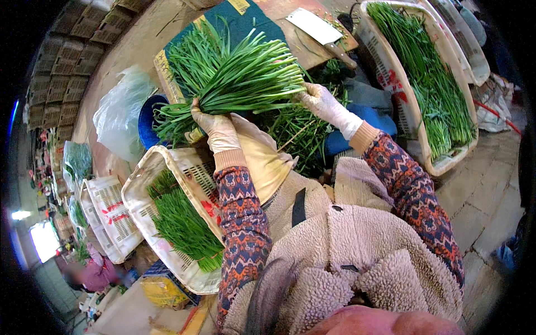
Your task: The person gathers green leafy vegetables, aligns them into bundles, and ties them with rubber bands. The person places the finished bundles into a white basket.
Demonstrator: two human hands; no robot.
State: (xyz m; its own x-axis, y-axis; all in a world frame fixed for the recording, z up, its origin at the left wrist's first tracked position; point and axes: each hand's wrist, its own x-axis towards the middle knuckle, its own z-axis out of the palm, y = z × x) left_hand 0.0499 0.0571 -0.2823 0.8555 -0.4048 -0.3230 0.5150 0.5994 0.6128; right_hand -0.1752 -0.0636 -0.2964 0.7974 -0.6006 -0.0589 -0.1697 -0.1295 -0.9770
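A thick bunch of green chives (251, 79) lies across in front of me, its pale cut stem ends pointing right. My left hand (215, 127), in a thin whitish glove, is closed around the leafy end, thumb up. At the other end, my gloved right hand (322, 102) pinches the stem ends between thumb and fingers. Behind this bunch, more chives (192, 54) rest on a dark green board (268, 27) with yellow edges. Loose leaves and trimmings (297, 134) lie in a heap below my right hand.
A cleaver (314, 25) lies on a wooden board (307, 56). Crates of chives stand at right (472, 125) and left (134, 184). Left of the board are a clear plastic bag (123, 113) and a blue bucket (146, 123). A person (100, 272) is at far left.
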